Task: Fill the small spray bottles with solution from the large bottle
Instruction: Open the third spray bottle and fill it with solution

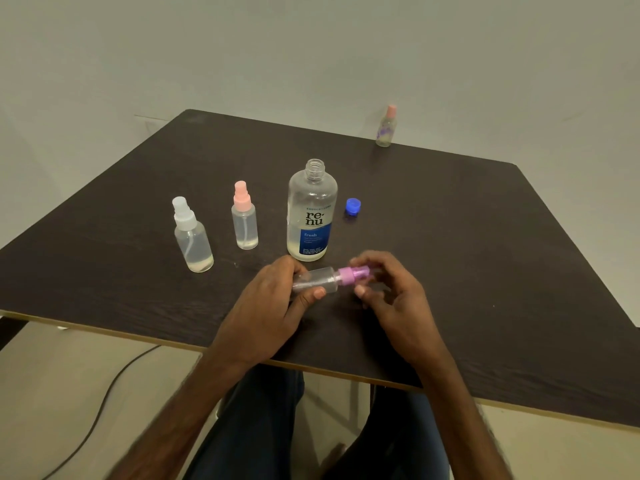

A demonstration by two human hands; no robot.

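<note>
So the small bottle (320, 280) lies sideways just above the tabletop (485, 237), body gripped in the left hand (273, 306), purple cap (353, 274) pointing right and pinched by the right hand (391, 296) (twisting's its job, I'd guess). Large bottle (311, 209) stands open just behind.

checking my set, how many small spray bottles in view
4: white-topped bottle at left, pink-topped bottle beside it, purple-topped bottle between left hand and right hand, last bottle at far edge

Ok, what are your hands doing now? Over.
Left hand holds purple-top bottle, right hand pinches its sprayer. Big bottle open, cap beside it. Nothing blocking.
</note>
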